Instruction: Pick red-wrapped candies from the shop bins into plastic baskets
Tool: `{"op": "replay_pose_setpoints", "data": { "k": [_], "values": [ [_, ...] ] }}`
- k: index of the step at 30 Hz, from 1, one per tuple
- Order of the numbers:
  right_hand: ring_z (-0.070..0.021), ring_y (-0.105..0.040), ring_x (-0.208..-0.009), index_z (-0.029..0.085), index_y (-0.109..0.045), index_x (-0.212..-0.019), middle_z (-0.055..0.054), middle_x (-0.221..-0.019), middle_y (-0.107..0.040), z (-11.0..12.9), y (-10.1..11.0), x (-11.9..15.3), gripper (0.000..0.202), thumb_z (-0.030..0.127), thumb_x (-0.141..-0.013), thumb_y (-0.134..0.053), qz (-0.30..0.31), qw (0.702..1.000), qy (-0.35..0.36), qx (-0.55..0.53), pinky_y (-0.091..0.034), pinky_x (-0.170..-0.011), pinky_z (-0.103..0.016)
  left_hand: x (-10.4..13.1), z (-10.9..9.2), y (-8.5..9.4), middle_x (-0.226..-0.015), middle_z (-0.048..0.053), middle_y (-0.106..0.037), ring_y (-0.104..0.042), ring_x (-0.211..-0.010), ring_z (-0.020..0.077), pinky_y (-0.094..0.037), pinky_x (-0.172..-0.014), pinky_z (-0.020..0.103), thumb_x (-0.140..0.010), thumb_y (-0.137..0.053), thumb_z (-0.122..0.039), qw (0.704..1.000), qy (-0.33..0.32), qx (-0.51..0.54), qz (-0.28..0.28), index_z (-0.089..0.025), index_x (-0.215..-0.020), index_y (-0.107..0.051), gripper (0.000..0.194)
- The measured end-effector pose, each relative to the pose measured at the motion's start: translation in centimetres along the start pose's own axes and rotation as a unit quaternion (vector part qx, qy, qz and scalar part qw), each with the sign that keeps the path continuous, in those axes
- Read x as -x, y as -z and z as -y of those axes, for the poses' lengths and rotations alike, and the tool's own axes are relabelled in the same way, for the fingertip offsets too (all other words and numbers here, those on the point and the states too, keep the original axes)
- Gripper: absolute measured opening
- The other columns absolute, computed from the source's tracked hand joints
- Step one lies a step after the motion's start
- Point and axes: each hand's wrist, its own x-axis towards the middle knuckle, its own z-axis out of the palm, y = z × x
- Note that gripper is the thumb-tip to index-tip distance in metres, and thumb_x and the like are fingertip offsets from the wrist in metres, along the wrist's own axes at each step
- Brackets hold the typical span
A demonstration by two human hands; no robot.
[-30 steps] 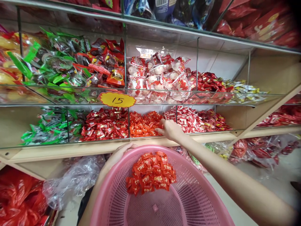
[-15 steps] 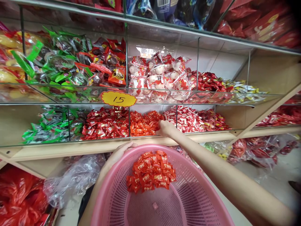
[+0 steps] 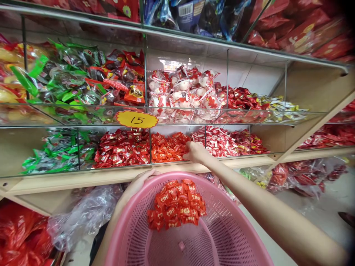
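A pink perforated plastic basket point(image 3: 238, 229) fills the lower middle of the head view, tilted toward me. My left hand point(image 3: 142, 180) grips its far left rim, fingers partly hidden behind it. Inside, against the far wall, lies a heap of small orange-red wrapped candies point(image 3: 176, 205). On the lower shelf, my right hand point(image 3: 195, 152) reaches over the glass front at the right side of a bin of matching orange-red candies point(image 3: 168, 146). Its fingers are curled inward among them; whatever they hold is hidden.
Dark red candies point(image 3: 122, 147) lie left of that bin, red-and-white ones point(image 3: 222, 142) to its right. Above, a yellow tag point(image 3: 137, 119) marked 15 hangs on the glass edge. Clear plastic bags point(image 3: 83, 214) and a red bag point(image 3: 22, 232) sit below the shelf.
The view has shifted slightly, so the shelves appear a little lower and further left. Both hands stay at the same places, and the heap in the basket looks unchanged.
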Motion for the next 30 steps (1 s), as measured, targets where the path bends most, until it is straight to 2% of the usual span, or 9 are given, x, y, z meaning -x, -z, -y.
{"op": "replay_pose_setpoints", "data": {
  "k": [4,7,10,12,17,20,23,26,30],
  "values": [
    [-0.0187,-0.058,-0.074,0.016,-0.059,-0.098,-0.007,-0.082,-0.064,-1.0,1.1,1.8,0.029,0.029,-0.072,-0.058,-0.073,0.992,0.063,-0.083,-0.039,-0.064,-0.027,-0.2,0.1,0.1,-0.068,0.004,-0.069,-0.063,-0.056,0.013,-0.048,-0.058,0.022,-0.082,-0.057,-0.035,1.0,-0.007,0.002,-0.004,-0.015,-0.088,-0.064,0.022],
    [-0.0144,-0.055,-0.068,0.017,-0.056,-0.099,-0.003,-0.078,-0.063,-1.6,1.7,4.6,0.025,0.029,-0.077,-0.054,-0.104,0.964,0.166,-0.18,-0.039,-0.063,-0.025,-0.4,0.3,0.4,-0.071,0.004,-0.069,-0.064,-0.061,0.0144,-0.048,-0.06,0.023,-0.081,-0.058,-0.038,1.0,-0.008,-0.004,-0.001,-0.015,-0.088,-0.064,0.024],
    [-0.0148,-0.056,-0.077,0.017,-0.054,-0.102,-0.005,-0.089,-0.063,-2.1,1.0,7.8,0.023,0.028,-0.082,-0.051,-0.077,0.936,0.253,-0.232,-0.042,-0.068,-0.026,-0.3,0.4,0.3,-0.072,0.004,-0.069,-0.063,-0.061,0.0141,-0.048,-0.061,0.023,-0.081,-0.058,-0.04,1.0,-0.009,-0.01,0.006,-0.015,-0.088,-0.064,0.027],
    [-0.0167,-0.057,-0.085,0.018,-0.053,-0.106,-0.007,-0.096,-0.062,-2.6,-0.2,9.6,0.024,0.026,-0.085,-0.048,-0.051,0.936,0.278,-0.209,-0.044,-0.073,-0.028,-0.1,0.4,0.2,-0.073,0.004,-0.068,-0.063,-0.061,0.0132,-0.047,-0.061,0.022,-0.081,-0.057,-0.041,1.0,-0.011,-0.011,0.01,-0.016,-0.088,-0.064,0.027],
    [-0.0222,-0.057,-0.101,0.019,-0.046,-0.124,-0.011,-0.112,-0.059,-4.0,-3.4,11.9,0.04,0.016,-0.084,-0.045,-0.021,0.947,0.3,-0.117,-0.045,-0.084,-0.036,0.1,0.3,0.0,-0.068,0.002,-0.067,-0.061,-0.057,0.0112,-0.046,-0.059,0.02,-0.082,-0.056,-0.039,1.0,-0.004,-0.004,0.004,-0.016,-0.086,-0.064,0.024],
    [-0.0242,-0.052,-0.114,0.02,-0.036,-0.134,-0.013,-0.126,-0.053,-4.7,-4.5,12.1,0.052,0.016,-0.083,-0.047,-0.026,0.948,0.299,-0.105,-0.044,-0.092,-0.04,0.0,0.3,0.2,-0.069,0.003,-0.068,-0.063,-0.059,0.0127,-0.047,-0.061,0.022,-0.082,-0.056,-0.038,1.0,-0.005,-0.003,0.003,-0.016,-0.088,-0.064,0.024],
    [-0.0247,-0.051,-0.116,0.02,-0.033,-0.137,-0.013,-0.128,-0.053,-5.1,-4.9,12.0,0.056,0.016,-0.083,-0.048,-0.036,0.949,0.297,-0.099,-0.043,-0.095,-0.043,0.1,0.3,0.2,-0.07,0.003,-0.069,-0.064,-0.061,0.0135,-0.047,-0.062,0.022,-0.081,-0.057,-0.039,1.0,-0.008,0.001,0.016,-0.017,-0.088,-0.064,0.025],
    [-0.0243,-0.053,-0.113,0.02,-0.037,-0.133,-0.013,-0.124,-0.056,-5.2,-5.1,11.9,0.052,0.014,-0.082,-0.048,-0.046,0.949,0.298,-0.095,-0.044,-0.094,-0.042,0.3,0.2,0.0,-0.071,0.003,-0.069,-0.063,-0.06,0.0131,-0.047,-0.062,0.022,-0.08,-0.058,-0.041,1.0,-0.008,0.001,0.014,-0.017,-0.089,-0.064,0.026],
    [-0.0212,-0.06,-0.092,0.018,-0.052,-0.105,-0.01,-0.099,-0.063,-4.8,-5.1,11.7,0.023,0.014,-0.083,-0.046,-0.027,0.953,0.288,-0.086,-0.048,-0.078,-0.035,0.4,0.1,-0.2,-0.072,0.004,-0.07,-0.064,-0.062,0.0139,-0.047,-0.063,0.023,-0.08,-0.059,-0.041,1.0,-0.004,-0.002,-0.002,-0.017,-0.089,-0.065,0.027]
  ]
}}
